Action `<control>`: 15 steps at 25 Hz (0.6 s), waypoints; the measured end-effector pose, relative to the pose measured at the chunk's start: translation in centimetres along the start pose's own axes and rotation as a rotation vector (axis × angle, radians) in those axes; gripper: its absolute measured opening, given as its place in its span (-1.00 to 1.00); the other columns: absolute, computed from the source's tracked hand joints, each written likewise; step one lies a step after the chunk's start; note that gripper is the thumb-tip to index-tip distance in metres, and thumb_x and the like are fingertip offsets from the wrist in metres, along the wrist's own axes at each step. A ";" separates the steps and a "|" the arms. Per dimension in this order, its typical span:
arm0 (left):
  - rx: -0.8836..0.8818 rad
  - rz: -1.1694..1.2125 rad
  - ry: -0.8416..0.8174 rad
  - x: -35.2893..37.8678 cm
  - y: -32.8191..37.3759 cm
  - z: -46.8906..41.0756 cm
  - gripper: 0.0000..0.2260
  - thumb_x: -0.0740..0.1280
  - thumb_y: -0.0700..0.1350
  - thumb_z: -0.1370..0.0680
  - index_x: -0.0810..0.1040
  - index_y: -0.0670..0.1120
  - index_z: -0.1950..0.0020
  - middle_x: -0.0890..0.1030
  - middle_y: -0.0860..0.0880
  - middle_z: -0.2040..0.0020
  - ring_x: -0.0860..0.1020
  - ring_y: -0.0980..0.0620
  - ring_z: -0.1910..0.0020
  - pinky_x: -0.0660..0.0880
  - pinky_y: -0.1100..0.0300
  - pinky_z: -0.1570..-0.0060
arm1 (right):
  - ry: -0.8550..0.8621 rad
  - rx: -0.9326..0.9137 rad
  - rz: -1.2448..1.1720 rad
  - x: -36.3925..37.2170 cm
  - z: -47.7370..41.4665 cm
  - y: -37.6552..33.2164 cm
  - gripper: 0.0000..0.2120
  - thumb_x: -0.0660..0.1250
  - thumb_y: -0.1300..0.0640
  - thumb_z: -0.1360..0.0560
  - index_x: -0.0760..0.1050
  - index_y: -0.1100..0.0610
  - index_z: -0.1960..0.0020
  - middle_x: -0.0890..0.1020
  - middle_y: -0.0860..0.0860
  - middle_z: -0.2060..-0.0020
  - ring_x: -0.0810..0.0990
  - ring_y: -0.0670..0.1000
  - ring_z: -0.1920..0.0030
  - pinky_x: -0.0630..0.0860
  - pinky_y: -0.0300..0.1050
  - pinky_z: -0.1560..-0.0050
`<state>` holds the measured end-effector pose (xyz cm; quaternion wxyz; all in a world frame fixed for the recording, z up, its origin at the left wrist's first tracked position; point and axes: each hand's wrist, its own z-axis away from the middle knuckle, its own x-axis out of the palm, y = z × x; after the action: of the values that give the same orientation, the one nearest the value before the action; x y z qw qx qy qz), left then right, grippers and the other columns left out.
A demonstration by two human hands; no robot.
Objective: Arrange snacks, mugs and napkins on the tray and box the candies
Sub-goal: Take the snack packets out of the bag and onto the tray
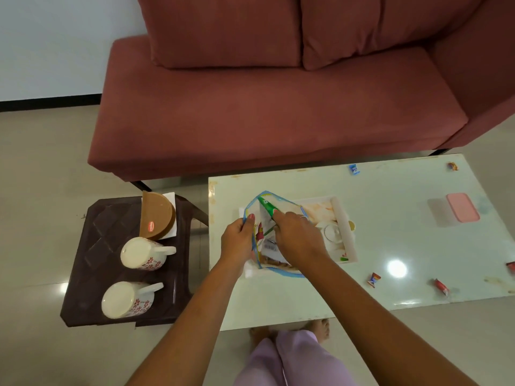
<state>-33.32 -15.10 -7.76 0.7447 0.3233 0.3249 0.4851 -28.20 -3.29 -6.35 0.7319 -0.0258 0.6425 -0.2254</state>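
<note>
1. Lilac trouser legs and bare feet show at the table's near edge
2. Wrapped candies lie loose toward the near right corner of the pale glossy table; two more sit along its far edge
3. Left hand pinches the blue rim of a clear zip bag near the table's left edge, thumb on top
4. Right hand is clenched on a green-topped snack packet that stands partly inside the bag's mouth
5. White tray lies under and just beyond the bag, a white mug inside it
6. Pink box rests toward the table's right edge, well apart from the tray
7. Two floral mugs lie on their sides on a dark stool left of the table, a brown lidded tub on white napkins at its far edge
8. Red sofa stands beyond
</note>
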 end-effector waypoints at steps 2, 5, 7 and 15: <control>-0.018 -0.035 0.037 0.2 -0.2 -0.5 -0.76 0.18 0.05 -0.60 0.52 0.04 0.21 0.65 -0.16 0.09 0.62 -0.18 0.04 0.56 -0.16 -0.06 | 0.110 -0.038 -0.052 -1.5 1.1 1.2 -0.76 0.13 0.09 -0.58 0.41 0.03 -0.23 0.54 0.06 -0.05 0.55 0.14 0.00 0.48 -0.03 0.23; -0.005 -0.070 0.094 0.5 0.1 -1.5 -0.72 0.20 0.02 -0.60 0.49 -0.01 0.28 0.58 -0.09 0.26 0.58 -0.16 0.16 0.54 -0.06 0.10 | 0.259 0.082 -0.274 -4.0 2.4 4.0 -0.97 0.22 0.10 -0.54 0.43 0.03 0.07 0.59 0.00 0.16 0.56 0.12 0.15 0.44 -0.08 0.29; 0.036 -0.149 0.152 1.0 0.5 -2.6 -0.68 0.22 -0.03 -0.59 0.46 -0.11 0.34 0.52 -0.09 0.36 0.53 -0.18 0.24 0.46 0.04 0.23 | 0.396 0.179 -0.437 -5.3 2.2 6.7 -0.93 0.28 0.21 -0.49 0.42 0.07 0.14 0.60 0.02 0.27 0.58 0.13 0.21 0.51 0.02 0.24; 0.181 -0.534 0.488 0.8 0.4 -5.8 -0.73 0.26 -0.04 -0.52 0.49 -0.16 0.31 0.56 -0.16 0.29 0.54 -0.16 0.27 0.41 0.12 0.35 | 0.442 0.224 -0.471 -4.7 -1.1 19.7 -0.71 0.22 0.46 -0.47 0.66 0.22 0.07 0.69 0.09 0.08 0.55 -0.15 0.10 0.32 -0.63 0.12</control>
<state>-37.86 -13.22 -10.91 0.7142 0.1665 0.6072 0.3057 -23.69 16.39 -8.60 0.5011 -0.0434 0.7332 -0.4577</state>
